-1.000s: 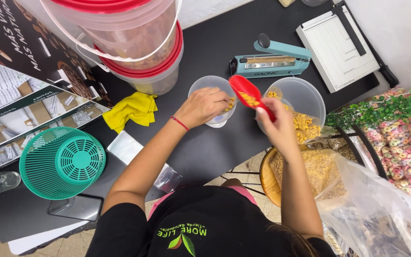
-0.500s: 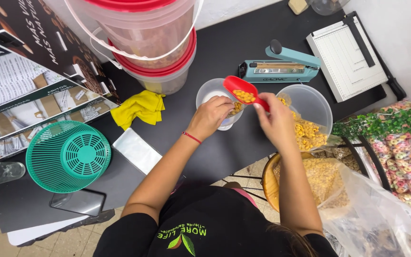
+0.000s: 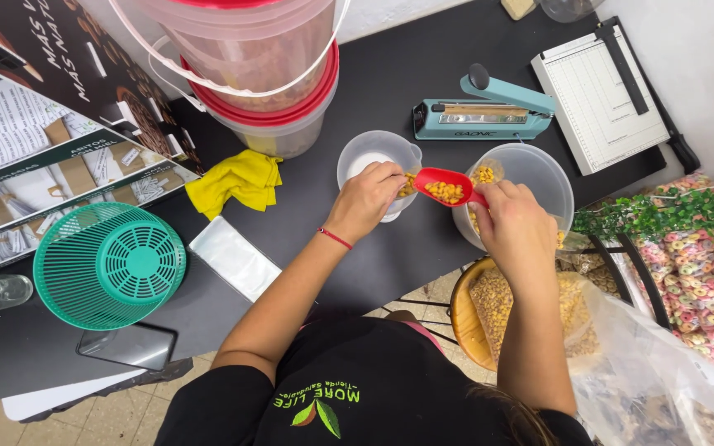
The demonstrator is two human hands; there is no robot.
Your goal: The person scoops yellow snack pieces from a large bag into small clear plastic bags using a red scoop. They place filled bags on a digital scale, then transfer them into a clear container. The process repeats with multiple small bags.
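My right hand [image 3: 512, 221] grips the handle of a red scoop [image 3: 445, 186] filled with yellow-brown kernels, held level between two clear plastic containers. My left hand [image 3: 367, 196] rests on the rim of the smaller clear container [image 3: 372, 157], fingers curled at its right edge beside the scoop, with a few kernels by the fingertips. The larger clear bowl [image 3: 539, 173] to the right holds more kernels, partly hidden by my right hand.
A teal heat sealer [image 3: 483, 114] and a white paper cutter [image 3: 601, 92] lie behind the bowls. Stacked red-lidded buckets [image 3: 270, 83], a yellow cloth [image 3: 237, 179], a green basket [image 3: 109, 266], flat plastic bags [image 3: 233, 256] and a phone [image 3: 128, 344] sit left. A large bag of kernels [image 3: 572, 310] stands below right.
The scoop has come down from above the large bowl and moved left to the small container's rim, level now. My left hand stayed on that container.
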